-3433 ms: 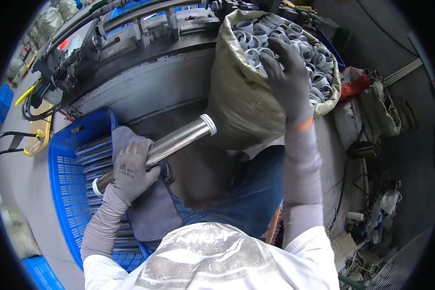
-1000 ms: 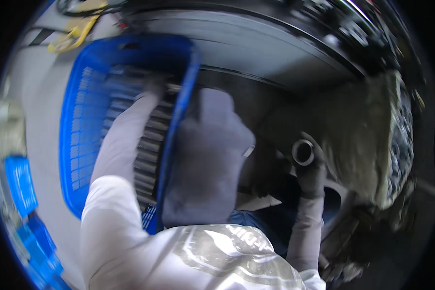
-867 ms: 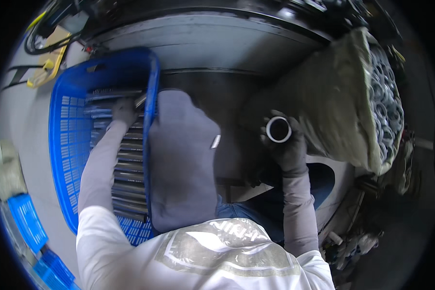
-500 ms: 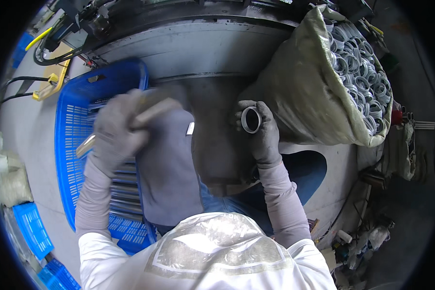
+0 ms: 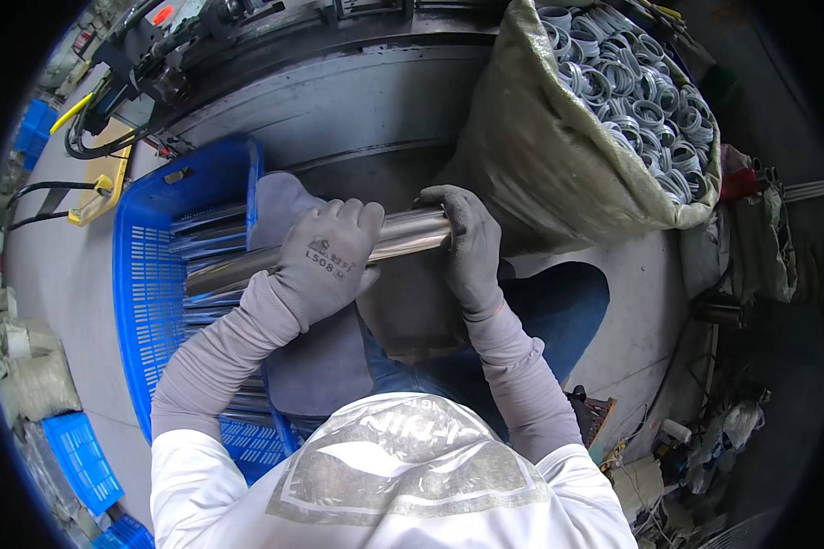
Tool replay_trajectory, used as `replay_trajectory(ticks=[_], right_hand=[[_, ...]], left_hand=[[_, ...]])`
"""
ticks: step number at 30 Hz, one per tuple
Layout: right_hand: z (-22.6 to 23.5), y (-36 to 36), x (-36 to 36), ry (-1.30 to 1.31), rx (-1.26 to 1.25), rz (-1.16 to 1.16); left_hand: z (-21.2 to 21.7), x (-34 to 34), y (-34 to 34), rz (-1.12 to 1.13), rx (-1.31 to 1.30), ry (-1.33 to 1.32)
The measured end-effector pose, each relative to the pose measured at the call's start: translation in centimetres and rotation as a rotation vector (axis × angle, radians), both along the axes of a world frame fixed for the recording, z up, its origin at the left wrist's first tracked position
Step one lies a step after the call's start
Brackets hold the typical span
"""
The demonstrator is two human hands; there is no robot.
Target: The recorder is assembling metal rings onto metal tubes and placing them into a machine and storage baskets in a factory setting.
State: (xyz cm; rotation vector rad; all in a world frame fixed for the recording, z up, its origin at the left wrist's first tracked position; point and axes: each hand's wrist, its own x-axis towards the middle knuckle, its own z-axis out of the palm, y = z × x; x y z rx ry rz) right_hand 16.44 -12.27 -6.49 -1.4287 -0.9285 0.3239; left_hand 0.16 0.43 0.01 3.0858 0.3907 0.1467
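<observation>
A shiny metal tube slants out over the blue plastic basket and across my lap, its right end slightly higher. My left hand, in a grey glove, is closed around its middle. At the right end, my gloved right hand is closed with its fingers curled over the tube's tip. The light metal ring that the right hand held earlier cannot be made out now; the fingers cover that end. More shiny tubes lie in the basket, to the left of my legs.
A large woven sack full of light grey rings leans open at the right. Dark machinery spans the far side. A grey cover lies over my left thigh. Smaller blue baskets stand at the far left.
The left hand, blurred over the basket before, has come right, gripping a tube. The right hand has turned and now closes on that tube's end; the ring is out of sight.
</observation>
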Motion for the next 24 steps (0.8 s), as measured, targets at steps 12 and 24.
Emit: replay_trajectory(ticks=[12,24], right_hand=[[-2.9,0.7,0.9,-0.161,-0.092,-0.177],[9.0,-2.1,7.1,-0.495,0.080,-0.142]], left_hand=[[0.7,-0.7,-1.8,-0.217,-0.091,-0.408],[3.4,-4.2,4.2,0.029,-0.672,-1.227]])
